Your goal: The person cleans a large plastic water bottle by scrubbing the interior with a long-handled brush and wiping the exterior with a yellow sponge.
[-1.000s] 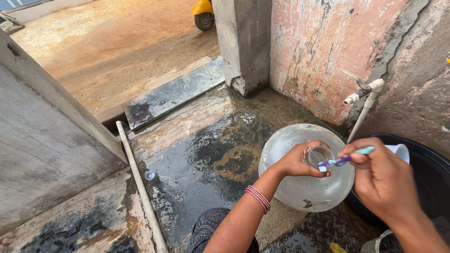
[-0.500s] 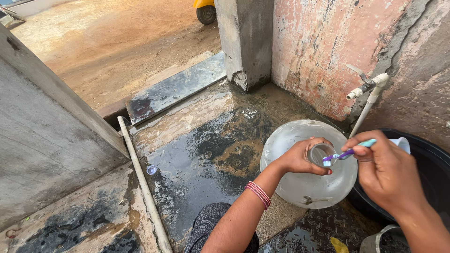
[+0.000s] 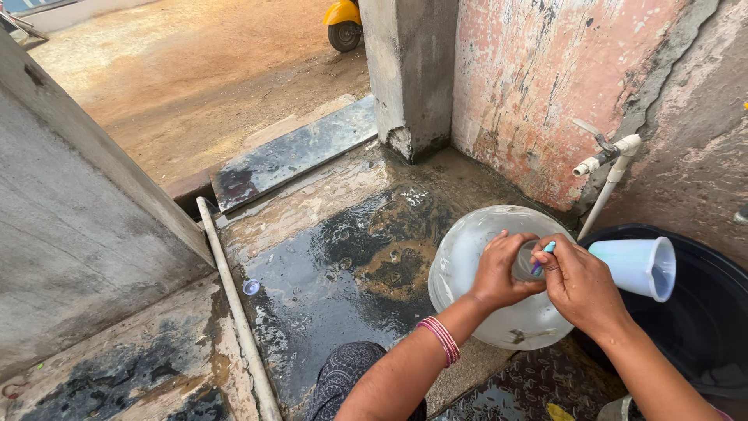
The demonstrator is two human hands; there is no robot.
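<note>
A large clear plastic water jar (image 3: 475,249) stands on the wet stone floor. My left hand (image 3: 499,273) grips its neck at the mouth; red bangles ring that wrist. My right hand (image 3: 580,284) is closed around a toothbrush (image 3: 545,253) with a blue-and-white handle, its head pushed down into the jar's mouth, so only the handle tip shows.
A pale blue plastic jug (image 3: 635,267) rests on the rim of a black tub (image 3: 705,312) at the right. A white tap pipe (image 3: 608,175) juts from the pink wall. A white pipe (image 3: 234,304) runs along the floor, a concrete pillar (image 3: 409,70) behind.
My right hand has moved left and down to the jar's mouth, pushing the toothbrush in; far less of its handle shows now. The camera view shifted slightly.
</note>
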